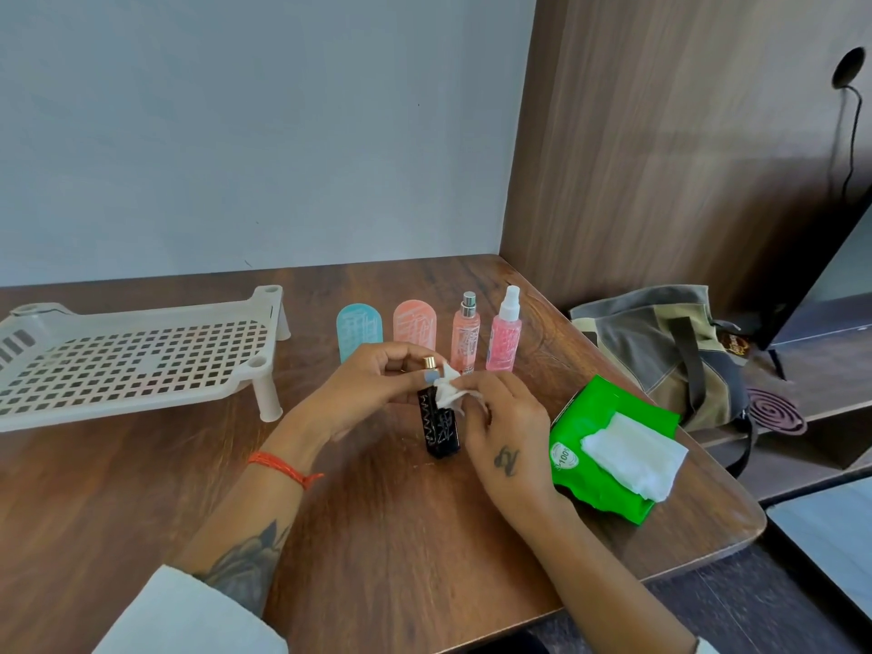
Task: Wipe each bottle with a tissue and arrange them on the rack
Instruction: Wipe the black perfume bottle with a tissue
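Standing: four bottles (429, 330), unwiped.

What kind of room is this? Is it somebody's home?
Probably a home, maybe a bedroom corner. A wooden table stands against a plain wall, with perfume and spray bottles lined up on it, and a cloth bag lies beside a mosquito coil.

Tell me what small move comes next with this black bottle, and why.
Probably draw the tissue down the black bottle. The right hand pinches the tissue against the bottle's upper part, just below the gold cap, while the left hand holds the top, so the lower body looks unwiped. The rack holds no bottles.
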`<state>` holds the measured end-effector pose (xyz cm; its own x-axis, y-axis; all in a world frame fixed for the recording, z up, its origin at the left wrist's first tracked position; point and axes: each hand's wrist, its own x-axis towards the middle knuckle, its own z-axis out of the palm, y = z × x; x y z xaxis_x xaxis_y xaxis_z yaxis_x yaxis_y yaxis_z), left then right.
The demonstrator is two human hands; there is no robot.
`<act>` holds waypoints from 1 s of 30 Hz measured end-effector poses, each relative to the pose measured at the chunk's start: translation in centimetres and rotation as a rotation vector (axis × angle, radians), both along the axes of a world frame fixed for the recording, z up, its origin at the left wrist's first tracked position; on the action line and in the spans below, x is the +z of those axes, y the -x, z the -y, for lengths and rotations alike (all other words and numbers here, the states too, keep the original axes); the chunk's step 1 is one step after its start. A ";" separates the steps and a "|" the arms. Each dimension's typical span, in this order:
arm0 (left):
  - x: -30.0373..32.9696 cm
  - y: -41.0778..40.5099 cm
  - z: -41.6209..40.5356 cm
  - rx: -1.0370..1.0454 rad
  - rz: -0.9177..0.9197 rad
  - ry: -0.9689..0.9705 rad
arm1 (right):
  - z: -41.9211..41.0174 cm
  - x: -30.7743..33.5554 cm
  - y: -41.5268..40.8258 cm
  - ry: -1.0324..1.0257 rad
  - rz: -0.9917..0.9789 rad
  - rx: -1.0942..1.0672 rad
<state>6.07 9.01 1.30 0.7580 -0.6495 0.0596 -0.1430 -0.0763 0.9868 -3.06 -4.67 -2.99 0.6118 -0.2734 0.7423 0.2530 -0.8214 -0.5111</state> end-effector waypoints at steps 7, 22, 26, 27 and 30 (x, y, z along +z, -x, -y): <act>0.1 0.0 0.0 0.004 0.009 -0.024 | 0.8 0.5 0.7 -0.169 0.200 -0.020; -0.1 0.0 0.1 -0.015 -0.006 0.007 | 0.0 0.0 0.6 0.021 0.042 0.074; 0.0 0.0 0.0 -0.016 0.004 0.004 | 0.3 -0.1 0.3 0.050 0.076 0.076; 0.0 0.1 0.0 -0.016 0.005 0.000 | 0.6 -0.2 0.2 0.046 0.066 0.057; 0.1 0.1 0.0 -0.016 0.014 -0.015 | 1.1 -0.2 0.1 -0.010 0.062 -0.012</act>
<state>5.98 8.98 1.37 0.7465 -0.6627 0.0601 -0.1578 -0.0886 0.9835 -3.12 -5.82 -3.21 0.5614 -0.2886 0.7756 0.2741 -0.8195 -0.5033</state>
